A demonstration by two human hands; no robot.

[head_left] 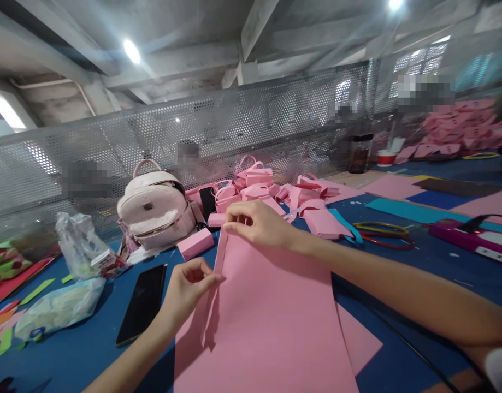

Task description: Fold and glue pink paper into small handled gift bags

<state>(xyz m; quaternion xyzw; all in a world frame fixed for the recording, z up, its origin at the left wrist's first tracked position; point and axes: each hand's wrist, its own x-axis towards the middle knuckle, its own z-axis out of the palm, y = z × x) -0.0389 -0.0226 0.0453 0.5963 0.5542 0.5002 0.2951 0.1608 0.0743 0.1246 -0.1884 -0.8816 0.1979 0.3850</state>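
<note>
Two bare hands work at the left edge of a large pink sheet [275,322] laid on a blue desk [84,338], the sheet stretching from the middle of the desktop toward its near edge. The right hand [254,221] pinches the sheet's far left corner, where a narrow strip stands folded up; the left hand [193,286], thumb and finger together, grips the same strip lower down. A second pink piece [359,338] juts from under the sheet's right side.

A dark-screened phone [142,305] lies just beside the left forearm. Toward the desk's left edge sit a clear plastic bag [76,245], a red-and-white carton [109,263] with print too small to read, and a pale packet [62,311] bearing a blue mark, also illegible.

Along the far edge, a white backpack [156,202] with a small dark badge leans near a perforated metal screen [251,114]; to its right is a heap of pink handled pieces [257,188]. A dark-lidded jar [360,155] and a red-and-white cup [385,158] stand farther right. Toward the right edge lie yellow and red loops [384,233], a long turquoise strip [398,212] and a magenta device [459,237] with a white panel.
</note>
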